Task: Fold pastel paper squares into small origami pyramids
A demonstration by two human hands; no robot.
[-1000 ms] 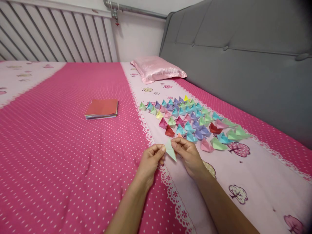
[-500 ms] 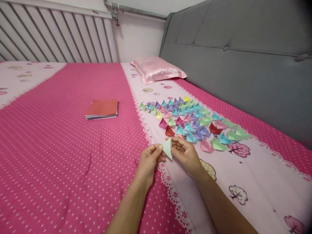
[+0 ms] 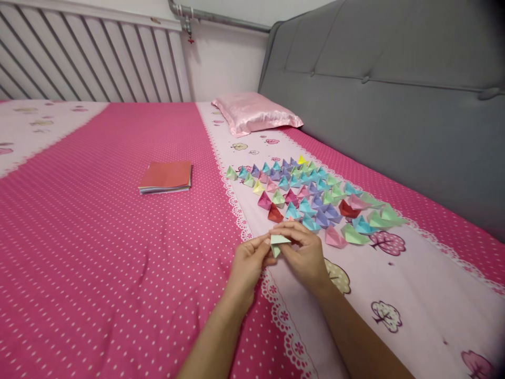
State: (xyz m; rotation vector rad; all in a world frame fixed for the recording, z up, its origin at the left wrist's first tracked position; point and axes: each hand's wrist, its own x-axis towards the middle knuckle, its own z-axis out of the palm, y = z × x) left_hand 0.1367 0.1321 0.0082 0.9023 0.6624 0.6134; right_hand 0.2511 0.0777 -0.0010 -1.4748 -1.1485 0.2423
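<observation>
A small pale green folded paper is held between my two hands, above the lace-patterned edge of the bedsheet. My left hand pinches its left side between thumb and fingers. From the right, my right hand grips the other side, its fingers bent over the top edge and partly hiding the paper. Just beyond my hands stand many folded paper boats in rows, in blue, green, purple, pink, red and yellow. The nearest ones are partly covered by my right hand.
A stack of coloured paper with a red-orange top sheet lies on the pink dotted bedsheet to the left. At the back sits a pink satin pillow. A grey padded headboard runs along the right; a radiator stands behind.
The green paper has turned from an upright triangle to a shape with a flat top edge and a point below. My hands have come closer together, the right fingers curling over it.
</observation>
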